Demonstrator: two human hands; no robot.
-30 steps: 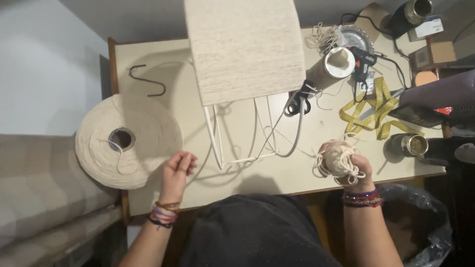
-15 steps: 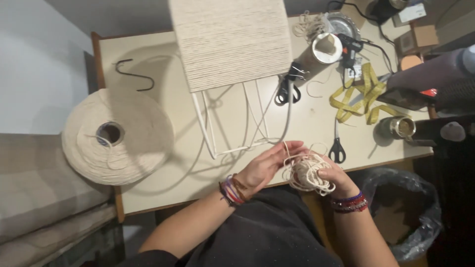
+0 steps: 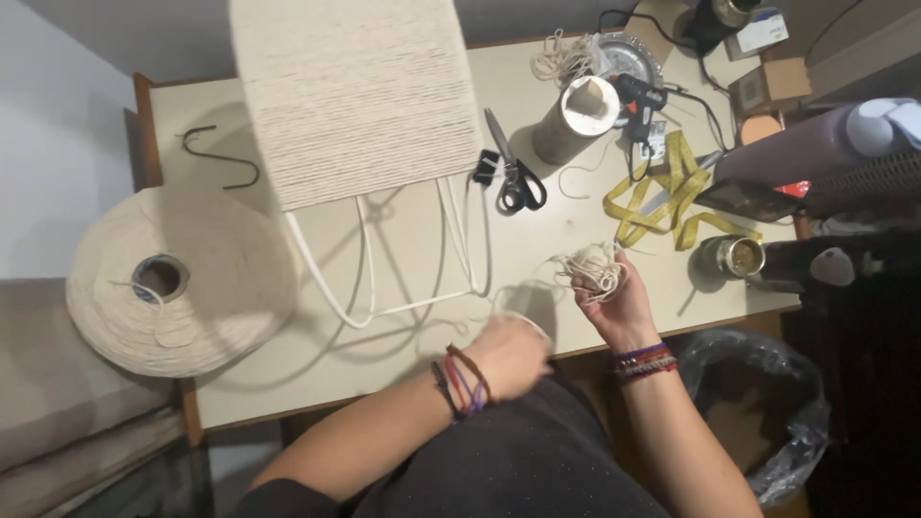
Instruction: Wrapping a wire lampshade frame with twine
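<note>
Head cam, right hand (image 3: pixel 619 297) gripping cord bundle (image 3: pixel 592 269) over tabletop (image 3: pixel 403 355), left hand (image 3: pixel 508 355) blurred, can't tell grip, scissors (image 3: pixel 513 177) near lampshade frame (image 3: pixel 355 96)

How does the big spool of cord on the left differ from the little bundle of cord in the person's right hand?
The big spool is far larger than the little bundle. The spool is wound neatly round a hollow core and lies flat at the table's left edge; the bundle is a loose tangle held up in the right hand. No hand touches the spool; the left hand is blurred nearer the body. Both look like the same cream cord.
</note>
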